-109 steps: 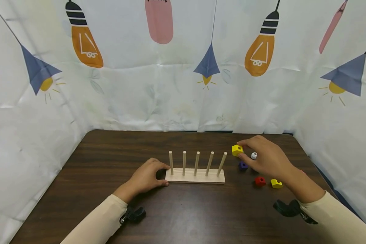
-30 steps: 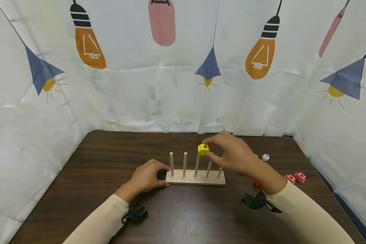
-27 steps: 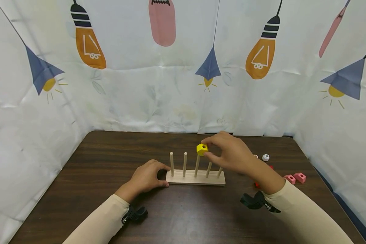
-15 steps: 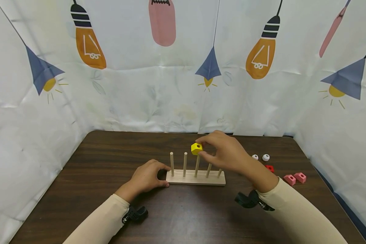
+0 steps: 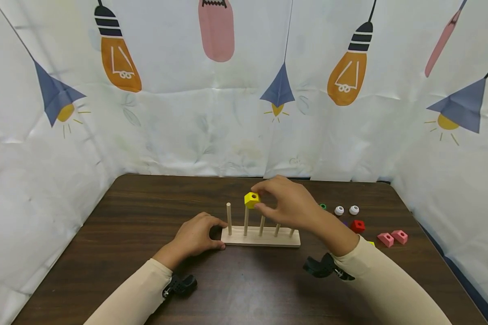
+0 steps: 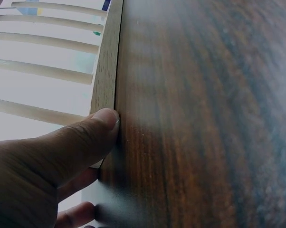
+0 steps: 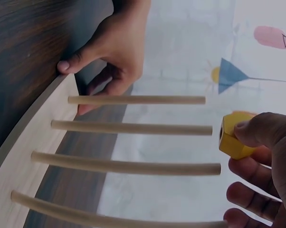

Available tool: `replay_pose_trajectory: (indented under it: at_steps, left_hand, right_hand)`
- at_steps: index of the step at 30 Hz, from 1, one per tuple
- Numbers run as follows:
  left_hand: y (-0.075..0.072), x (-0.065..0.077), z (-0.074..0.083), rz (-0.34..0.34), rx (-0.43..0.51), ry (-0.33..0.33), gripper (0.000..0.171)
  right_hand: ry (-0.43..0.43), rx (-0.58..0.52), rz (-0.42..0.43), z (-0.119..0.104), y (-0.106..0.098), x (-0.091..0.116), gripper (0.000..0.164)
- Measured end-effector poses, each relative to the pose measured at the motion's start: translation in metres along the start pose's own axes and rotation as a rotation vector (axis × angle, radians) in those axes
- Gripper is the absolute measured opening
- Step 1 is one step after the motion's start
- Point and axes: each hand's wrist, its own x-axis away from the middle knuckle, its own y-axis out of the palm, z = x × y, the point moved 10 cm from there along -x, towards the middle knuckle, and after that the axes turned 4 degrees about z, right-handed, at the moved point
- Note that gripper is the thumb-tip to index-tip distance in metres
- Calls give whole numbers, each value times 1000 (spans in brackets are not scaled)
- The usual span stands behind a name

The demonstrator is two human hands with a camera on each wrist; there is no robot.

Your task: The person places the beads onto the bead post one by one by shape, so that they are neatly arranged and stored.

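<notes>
My right hand (image 5: pixel 290 203) pinches a yellow faceted bead (image 5: pixel 251 200) between thumb and fingers. The bead overlaps the top of the second peg from the left in the head view. Seen from the right wrist, the yellow bead (image 7: pixel 235 137) is a little beyond the peg tips, its hole turned toward them. Several bare upright pegs (image 5: pixel 229 219) rise from a pale wooden base (image 5: pixel 260 242). My left hand (image 5: pixel 195 234) grips the left end of that base, its thumb (image 6: pixel 102 121) on the near edge in the left wrist view.
Loose beads lie to the right: two white (image 5: pixel 354 210), one red (image 5: pixel 358 226), two pink (image 5: pixel 400 236). A green bead (image 5: pixel 322 206) and a yellow one (image 5: pixel 371 243) show partly past my right arm. A patterned white curtain (image 5: pixel 227 131) hangs behind the dark wooden table (image 5: pixel 244 289).
My right hand has carried the yellow bead leftward from the loose beads, over the right-hand pegs, to the second peg from the left. My left hand has stayed on the base.
</notes>
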Motion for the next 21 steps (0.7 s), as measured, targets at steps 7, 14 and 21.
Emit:
replay_pose_trajectory:
  at_steps: [7, 14, 21]
  left_hand:
    - [-1, 0, 1, 2, 3, 4, 51]
    - [-1, 0, 1, 1, 2, 0, 51]
    - [-1, 0, 0, -2, 8, -2, 51]
  right_hand:
    - [7, -10, -10, -5, 6, -5, 33]
    - [0, -16, 3, -9, 10, -10, 32]
    - [-7, -28, 2, -14, 16, -14, 31]
